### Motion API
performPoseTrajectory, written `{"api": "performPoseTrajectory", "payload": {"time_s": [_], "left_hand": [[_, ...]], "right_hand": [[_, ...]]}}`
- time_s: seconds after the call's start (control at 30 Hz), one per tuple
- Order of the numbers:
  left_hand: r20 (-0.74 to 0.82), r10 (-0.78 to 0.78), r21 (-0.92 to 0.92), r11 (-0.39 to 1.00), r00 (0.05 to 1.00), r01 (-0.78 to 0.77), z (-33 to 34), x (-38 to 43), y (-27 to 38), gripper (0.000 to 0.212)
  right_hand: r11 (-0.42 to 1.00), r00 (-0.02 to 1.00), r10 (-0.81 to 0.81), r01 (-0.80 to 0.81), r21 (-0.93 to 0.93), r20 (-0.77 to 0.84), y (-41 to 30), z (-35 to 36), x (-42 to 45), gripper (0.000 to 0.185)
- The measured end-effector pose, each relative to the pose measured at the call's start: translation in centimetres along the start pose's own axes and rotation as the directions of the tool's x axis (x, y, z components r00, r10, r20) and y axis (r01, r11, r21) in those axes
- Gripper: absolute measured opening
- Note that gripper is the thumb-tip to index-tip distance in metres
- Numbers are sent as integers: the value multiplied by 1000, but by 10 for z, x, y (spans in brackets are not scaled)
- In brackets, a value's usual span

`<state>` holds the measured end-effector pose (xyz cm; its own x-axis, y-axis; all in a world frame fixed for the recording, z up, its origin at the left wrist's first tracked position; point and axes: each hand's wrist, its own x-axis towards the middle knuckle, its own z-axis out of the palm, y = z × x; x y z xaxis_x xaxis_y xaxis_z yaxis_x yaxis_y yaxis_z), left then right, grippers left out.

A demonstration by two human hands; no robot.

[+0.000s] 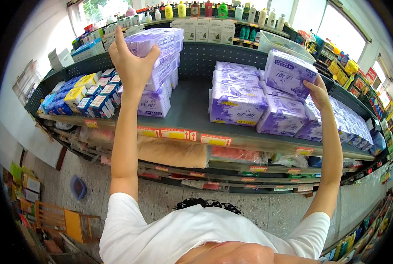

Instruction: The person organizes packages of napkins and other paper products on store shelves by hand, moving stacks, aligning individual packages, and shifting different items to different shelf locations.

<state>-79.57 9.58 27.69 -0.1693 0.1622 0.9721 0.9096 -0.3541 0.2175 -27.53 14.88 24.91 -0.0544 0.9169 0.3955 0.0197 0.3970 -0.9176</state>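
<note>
On the left part of the shelf, my left hand point(130, 59) is raised with thumb and forefinger spread at the near side of a tall stack of purple-and-white packs point(155, 104). Whether its hidden fingers touch the top pack point(170, 36) cannot be told. My right hand point(316, 89) grips the right edge of a purple pack point(288, 72), which is tilted above a row of similar packs point(282, 115). Left of that row stands another row of purple packs point(237, 102) with a yellow mark on the front one.
Blue and yellow small packs point(74, 95) fill the shelf's left end. A perforated back panel point(199, 59) rises behind the packs, with a clear plastic bin point(287, 46) and bottles point(222, 10) beyond. Price tags line the shelf's front edge point(183, 133). A wooden chair point(71, 221) stands lower left.
</note>
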Motion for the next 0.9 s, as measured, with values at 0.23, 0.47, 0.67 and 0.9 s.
{"api": "performPoseTrajectory", "payload": {"time_s": [0.23, 0.47, 0.67, 0.9], "left_hand": [[11, 51, -340, 939, 999, -44, 50, -2, 72, 93], [132, 103, -538, 843, 986, -16, 150, -59, 166, 88], [356, 103, -532, 840, 929, 110, 144, -86, 202, 88], [340, 148, -142, 984, 929, -105, 70, -55, 120, 94]], "right_hand": [[1000, 993, -27, 25, -19, -111, 1, -35, -9, 54], [992, 960, -24, -11, -122, -280, 9, -60, -17, 51], [982, 950, 8, -67, -178, -312, 10, -63, -17, 47], [372, 743, -550, -191, -909, -381, 7, -71, -14, 79]]}}
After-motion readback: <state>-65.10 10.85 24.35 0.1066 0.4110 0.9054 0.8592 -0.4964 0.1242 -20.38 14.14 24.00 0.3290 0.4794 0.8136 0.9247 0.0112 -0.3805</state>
